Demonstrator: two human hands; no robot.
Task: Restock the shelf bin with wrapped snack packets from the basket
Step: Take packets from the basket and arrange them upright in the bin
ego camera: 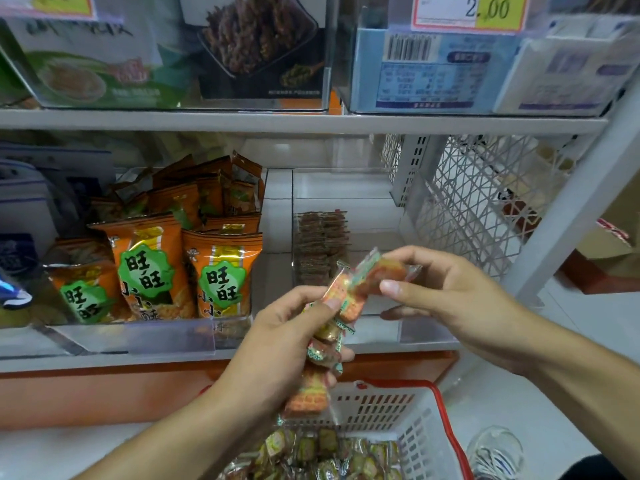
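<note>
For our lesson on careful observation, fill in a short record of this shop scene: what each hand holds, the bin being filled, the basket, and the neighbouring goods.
left hand: left hand grips a bunch of wrapped snack packets
right hand: right hand pinches one packet at the top of the bunch
target bin: clear shelf bin, with a row of packets at its left side
basket: white basket with red rim, below the hands, packets inside
neighbouring goods: orange snack bags to the left
</note>
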